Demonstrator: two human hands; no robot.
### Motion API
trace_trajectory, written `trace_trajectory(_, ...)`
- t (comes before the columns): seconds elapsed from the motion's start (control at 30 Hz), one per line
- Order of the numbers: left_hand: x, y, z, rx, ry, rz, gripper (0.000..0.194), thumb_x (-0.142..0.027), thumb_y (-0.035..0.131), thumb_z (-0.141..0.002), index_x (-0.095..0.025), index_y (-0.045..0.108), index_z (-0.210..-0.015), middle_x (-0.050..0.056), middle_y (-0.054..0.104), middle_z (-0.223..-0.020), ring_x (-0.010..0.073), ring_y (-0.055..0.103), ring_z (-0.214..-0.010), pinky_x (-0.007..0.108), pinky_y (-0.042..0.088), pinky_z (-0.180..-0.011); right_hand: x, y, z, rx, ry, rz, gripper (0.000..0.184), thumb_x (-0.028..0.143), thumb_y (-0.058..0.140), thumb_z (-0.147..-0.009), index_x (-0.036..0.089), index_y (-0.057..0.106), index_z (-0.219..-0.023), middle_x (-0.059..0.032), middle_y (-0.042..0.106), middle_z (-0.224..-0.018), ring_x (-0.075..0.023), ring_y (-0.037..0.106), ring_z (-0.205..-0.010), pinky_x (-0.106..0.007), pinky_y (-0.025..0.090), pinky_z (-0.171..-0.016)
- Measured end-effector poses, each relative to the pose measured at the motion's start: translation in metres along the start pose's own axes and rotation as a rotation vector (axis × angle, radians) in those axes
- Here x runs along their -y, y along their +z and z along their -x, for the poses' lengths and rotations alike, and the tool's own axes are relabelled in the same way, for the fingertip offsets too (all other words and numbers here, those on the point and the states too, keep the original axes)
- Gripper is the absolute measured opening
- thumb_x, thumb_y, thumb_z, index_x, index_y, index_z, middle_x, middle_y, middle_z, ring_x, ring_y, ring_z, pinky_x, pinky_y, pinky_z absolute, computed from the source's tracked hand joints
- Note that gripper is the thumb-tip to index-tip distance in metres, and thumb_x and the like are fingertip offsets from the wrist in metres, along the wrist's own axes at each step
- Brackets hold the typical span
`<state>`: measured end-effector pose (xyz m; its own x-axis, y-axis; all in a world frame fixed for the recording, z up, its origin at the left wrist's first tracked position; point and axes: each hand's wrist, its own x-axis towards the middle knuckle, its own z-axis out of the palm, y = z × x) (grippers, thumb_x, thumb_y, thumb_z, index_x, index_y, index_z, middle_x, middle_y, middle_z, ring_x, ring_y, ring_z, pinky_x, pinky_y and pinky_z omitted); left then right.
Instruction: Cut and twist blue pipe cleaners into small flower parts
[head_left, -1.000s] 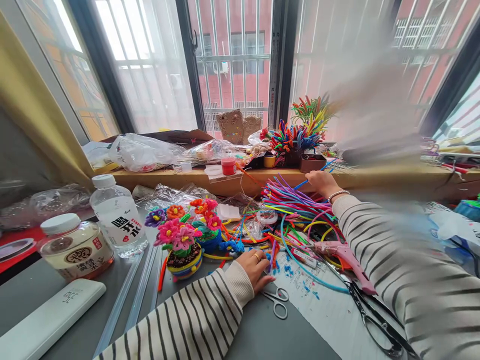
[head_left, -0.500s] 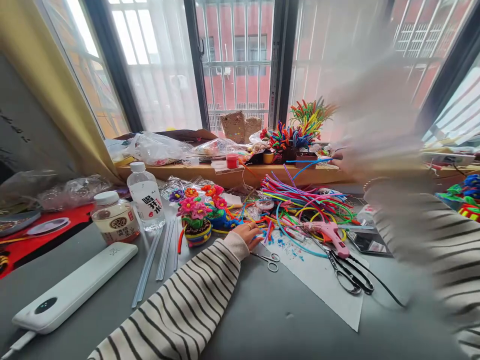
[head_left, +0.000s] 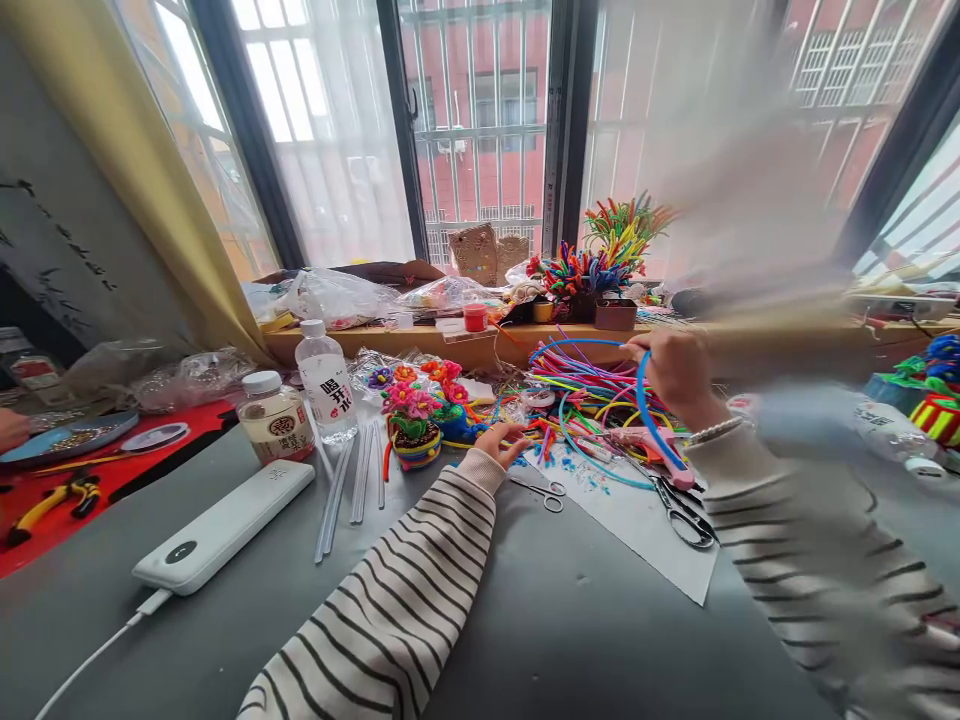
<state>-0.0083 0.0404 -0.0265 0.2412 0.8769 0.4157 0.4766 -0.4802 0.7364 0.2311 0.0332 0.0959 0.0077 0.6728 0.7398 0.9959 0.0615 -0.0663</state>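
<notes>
My right hand point(head_left: 681, 372) is raised over the right side of the desk, its fingers pinched on a bright blue pipe cleaner point(head_left: 646, 400). The pipe cleaner arches left from the fingers and also hangs down toward the pink glue gun point(head_left: 681, 474). Low over the desk, my left hand point(head_left: 505, 442) has loosely bent, parted fingers with nothing visible in them. Close by are small scissors point(head_left: 553, 497) and a little pot of pipe-cleaner flowers point(head_left: 414, 442). A bundle of coloured pipe cleaners point(head_left: 574, 372) lies behind, between the hands.
Black-handled scissors point(head_left: 691, 528) lie on white paper point(head_left: 664, 560) with blue scraps. Left stand two bottles point(head_left: 324, 385) point(head_left: 276, 420), clear glue sticks point(head_left: 334, 505) and a white power bank point(head_left: 225, 530). Another person's hand point(head_left: 10, 430) shows at the left edge, near pliers point(head_left: 56, 505).
My right hand has come down and left from the blurred raised position, bringing the blue pipe cleaner over the desk. My left hand's fingers have lifted and bent slightly. The view has shifted.
</notes>
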Motion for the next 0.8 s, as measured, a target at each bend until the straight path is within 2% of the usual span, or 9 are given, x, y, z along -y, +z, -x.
trace_trajectory(0.17, -0.017, 0.010, 0.007, 0.156, -0.095, 0.409, 0.076, -0.033, 0.069, -0.042, -0.018, 0.037, -0.109, 0.004, 0.054, -0.080, 0.0135, 0.053, -0.068, 0.028, 0.044, -0.060, 0.079, 0.021, 0.047, 0.089, -0.174, -0.004, 0.020, 0.023, 0.040, -0.077, 0.016, 0.058, -0.070, -0.0040, 0.057, -0.070, -0.0133, 0.053, -0.062, -0.022, 0.029, -0.047)
trace_trajectory(0.23, -0.019, 0.013, 0.008, 0.195, -0.149, 0.590, 0.086, -0.034, 0.071, -0.035, -0.018, 0.033, -0.111, 0.002, 0.053, -0.076, 0.0120, 0.054, -0.063, 0.026, 0.044, -0.055, 0.098, 0.031, 0.059, 0.132, -0.224, -0.018, 0.018, 0.019, 0.040, -0.077, 0.015, 0.056, -0.068, -0.0043, 0.056, -0.071, -0.0131, 0.053, -0.063, -0.022, 0.029, -0.047)
trace_trajectory(0.3, -0.019, 0.013, 0.005, 0.150, -0.205, 0.712, 0.085, -0.042, 0.068, -0.036, -0.016, 0.034, -0.109, 0.000, 0.052, -0.070, 0.0105, 0.053, -0.055, 0.023, 0.042, -0.048, 0.107, 0.036, 0.066, 0.147, -0.264, -0.055, 0.013, 0.018, 0.042, -0.075, 0.015, 0.054, -0.070, -0.0037, 0.055, -0.073, -0.0128, 0.052, -0.065, -0.021, 0.030, -0.048)
trace_trajectory(0.4, -0.019, 0.008, 0.000, 0.059, -0.235, 0.807, 0.076, -0.052, 0.060, -0.042, -0.012, 0.040, -0.104, -0.003, 0.051, -0.057, 0.0065, 0.048, -0.041, 0.019, 0.036, -0.038, 0.107, 0.037, 0.074, 0.163, -0.313, -0.093, 0.010, 0.017, 0.042, -0.075, 0.016, 0.052, -0.073, -0.0031, 0.054, -0.074, -0.0122, 0.051, -0.067, -0.020, 0.031, -0.051)
trace_trajectory(0.5, -0.023, 0.003, -0.002, 0.091, -0.227, 0.917, 0.066, -0.051, 0.057, -0.048, -0.009, 0.047, -0.097, -0.005, 0.048, -0.045, 0.0036, 0.039, -0.032, 0.018, 0.032, -0.034, 0.102, 0.033, 0.080, 0.182, -0.329, -0.082, 0.015, 0.021, 0.038, -0.078, 0.015, 0.052, -0.075, -0.0041, 0.054, -0.073, -0.0122, 0.051, -0.066, -0.021, 0.031, -0.051)
trace_trajectory(0.67, -0.031, -0.001, 0.001, 0.005, -0.302, 0.968, 0.041, -0.042, 0.063, -0.047, -0.008, 0.058, -0.070, -0.002, 0.052, -0.045, 0.0043, 0.045, -0.036, 0.018, 0.035, -0.039, 0.091, 0.029, 0.093, 0.259, -0.359, -0.056, 0.020, 0.021, 0.035, -0.079, 0.015, 0.054, -0.077, -0.0052, 0.055, -0.075, -0.0127, 0.051, -0.066, -0.021, 0.031, -0.050)
trace_trajectory(0.8, -0.030, -0.005, 0.002, -0.032, -0.343, 0.944, 0.036, -0.040, 0.066, -0.044, -0.009, 0.060, -0.063, 0.000, 0.055, -0.048, 0.0066, 0.049, -0.039, 0.020, 0.040, -0.044, 0.071, 0.027, 0.096, 0.333, -0.332, -0.070, 0.021, 0.021, 0.036, -0.079, 0.016, 0.056, -0.079, -0.0052, 0.055, -0.074, -0.0134, 0.052, -0.069, -0.020, 0.033, -0.052)
